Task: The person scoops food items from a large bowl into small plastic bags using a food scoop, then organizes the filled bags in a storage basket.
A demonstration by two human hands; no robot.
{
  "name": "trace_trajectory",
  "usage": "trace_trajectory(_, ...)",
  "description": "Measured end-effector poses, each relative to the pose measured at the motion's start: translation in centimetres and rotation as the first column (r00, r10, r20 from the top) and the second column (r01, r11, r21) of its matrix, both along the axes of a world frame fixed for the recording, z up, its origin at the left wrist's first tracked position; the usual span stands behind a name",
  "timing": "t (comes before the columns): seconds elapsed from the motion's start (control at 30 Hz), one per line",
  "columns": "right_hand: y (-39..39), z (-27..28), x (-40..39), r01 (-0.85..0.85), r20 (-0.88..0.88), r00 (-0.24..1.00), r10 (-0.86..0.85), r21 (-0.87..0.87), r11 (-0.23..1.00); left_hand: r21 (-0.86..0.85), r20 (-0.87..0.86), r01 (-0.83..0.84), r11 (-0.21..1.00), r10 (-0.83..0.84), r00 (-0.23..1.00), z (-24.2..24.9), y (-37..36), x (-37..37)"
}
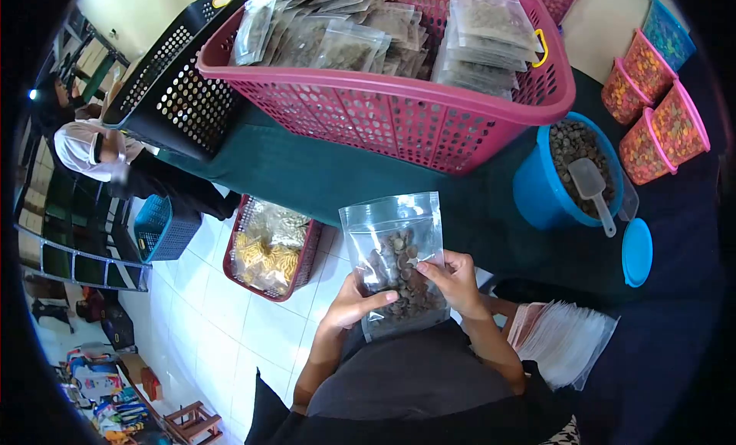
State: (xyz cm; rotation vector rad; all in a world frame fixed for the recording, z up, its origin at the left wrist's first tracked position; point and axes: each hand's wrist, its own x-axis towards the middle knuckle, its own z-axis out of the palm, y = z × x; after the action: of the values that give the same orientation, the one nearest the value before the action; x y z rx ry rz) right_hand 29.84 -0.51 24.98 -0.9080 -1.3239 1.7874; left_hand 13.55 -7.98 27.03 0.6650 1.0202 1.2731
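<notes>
A clear zip pouch [391,223], partly filled with small round brown pieces, is held upright in front of my body. My left hand [354,303] grips its lower left side, thumb across the front. On the right edge, my right hand [455,284] pinches the pouch, its thumb pressed on the plastic. To the right, a blue bucket [537,186] holds similar brown pieces, with a translucent scoop [589,178] lying on them. A blue lid [637,253] is beside the bucket. Near my right forearm is a stack of flat clear bags [563,341].
A large pink basket [368,111] full of packed pouches stands on the green-covered table, beside a black basket [195,100]. Colorful tubs [648,142] line the right. On the floor are a maroon basket [287,288] of packets and a teal basket [172,229]. A person [92,150] is at left.
</notes>
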Motion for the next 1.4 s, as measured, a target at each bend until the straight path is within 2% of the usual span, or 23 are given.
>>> trace_trajectory(0.07,-1.1,-0.8,-1.2,0.035,-0.046,0.998,-0.036,-0.023,0.999,-0.026,-0.110,0.007,1.000,-0.010,0.994,-0.1,-0.5,-0.9)
trace_trajectory(0.1,-1.5,-1.1,-1.7,0.041,-0.050,0.998,-0.042,-0.021,0.999,-0.033,-0.109,-0.034,0.999,0.030,0.994,-0.2,-0.6,-1.2)
trace_trajectory(0.2,-2.0,-1.0,-2.6,0.033,-0.079,0.996,-0.039,-0.073,0.997,0.049,-0.068,0.031,0.998,-0.027,0.997,-0.1,-1.0,-2.8)
trace_trajectory(0.27,-2.4,-0.9,-3.2,0.012,-0.101,0.995,-0.025,-0.131,0.991,0.033,-0.159,0.080,0.996,-0.074,0.985,-0.1,-1.2,-4.0)
trace_trajectory(0.33,-2.4,-0.6,-3.9,-0.009,-0.332,0.942,-0.049,-0.171,0.985,-0.010,-0.169,0.134,0.991,-0.134,0.977,-0.4,-1.2,-4.9)
trace_trajectory(0.37,-2.3,0.1,-3.6,-0.058,-0.293,0.956,0.032,-0.081,0.995,0.001,-0.169,0.169,0.986,-0.167,0.971,-0.3,-1.2,-5.2)
trace_trajectory(0.47,-2.4,0.4,-4.4,-0.064,-0.151,0.986,0.070,0.047,0.997,-0.036,-0.177,0.183,0.982,-0.186,0.966,0.1,-0.9,-5.3)
trace_trajectory(0.5,-2.3,1.5,-4.6,-0.084,-0.180,0.981,0.072,-0.057,0.995,-0.084,-0.182,0.207,0.975,-0.219,0.959,0.5,-0.8,-5.4)
trace_trajectory(0.53,-2.0,1.6,-4.8,-0.081,-0.177,0.982,0.070,-0.055,0.995,-0.082,-0.179,0.209,0.974,-0.221,0.959,0.8,-0.7,-5.3)
trace_trajectory(0.6,-1.5,1.6,-5.0,-0.107,-0.161,0.983,0.093,-0.080,0.991,0.033,-0.262,0.194,0.980,-0.179,0.948,1.0,-0.7,-4.9)
trace_trajectory(0.63,-1.2,1.0,-5.1,-0.076,-0.144,0.988,0.064,-0.081,0.994,0.024,-0.229,0.271,0.962,-0.258,0.938,0.2,-0.6,-5.2)
trace_trajectory(0.67,-0.7,0.6,-5.3,-0.078,-0.140,0.988,0.066,-0.084,0.993,0.022,-0.225,0.269,0.963,-0.257,0.940,0.3,-0.5,-5.3)
trace_trajectory(0.73,0.7,0.0,-5.9,0.036,-0.220,0.974,-0.059,-0.106,0.994,-0.125,-0.119,0.186,0.975,-0.201,0.972,0.7,-0.2,-5.5)
trace_trajectory(0.8,1.8,-0.7,-5.9,0.054,-0.190,0.980,-0.062,-0.047,0.997,-0.115,-0.110,0.221,0.968,-0.233,0.966,-0.8,0.0,-5.9)
trace_trajectory(0.87,2.7,-0.4,-5.8,0.041,-0.221,0.972,-0.078,-0.168,0.985,-0.207,0.032,0.210,0.955,-0.208,0.978,-1.6,0.3,-6.1)
trace_trajectory(0.9,3.1,0.1,-5.7,0.062,-0.093,0.992,-0.080,-0.186,0.981,-0.172,0.086,0.226,0.959,-0.214,0.973,-2.7,0.3,-6.3)
trace_trajectory(0.93,3.3,0.1,-5.7,0.061,-0.090,0.993,-0.079,-0.185,0.981,-0.171,0.089,0.225,0.959,-0.213,0.973,-3.2,0.4,-6.3)
trace_trajectory(1.0,3.7,0.0,-5.8,0.057,-0.033,0.997,-0.068,-0.259,0.964,-0.158,0.222,0.114,0.981,-0.077,0.972,-3.7,0.8,-6.3)
trace_trajectory(1.07,3.7,0.0,-5.8,0.067,-0.013,0.997,-0.074,-0.280,0.958,-0.133,0.222,0.050,0.990,-0.020,0.975,-3.9,1.9,-6.4)
trace_trajectory(1.13,3.7,0.0,-5.6,0.083,-0.017,0.996,-0.092,-0.292,0.953,-0.125,-0.010,-0.252,0.960,0.253,0.967,-4.2,3.3,-6.3)
trace_trajectory(1.17,4.0,-0.4,-5.5,0.051,-0.089,0.993,-0.080,-0.287,0.957,-0.021,-0.006,-0.339,0.941,0.339,0.941,-4.5,4.1,-6.3)
trace_trajectory(1.33,4.0,-0.6,-4.7,0.062,-0.094,0.992,-0.082,-0.197,0.978,0.000,-0.037,-0.357,0.934,0.357,0.933,-3.9,5.7,-6.1)
trace_trajectory(1.4,4.0,-1.0,-4.3,0.158,0.020,0.987,-0.157,-0.066,0.985,0.048,-0.083,-0.307,0.950,0.310,0.947,-3.5,6.1,-5.7)
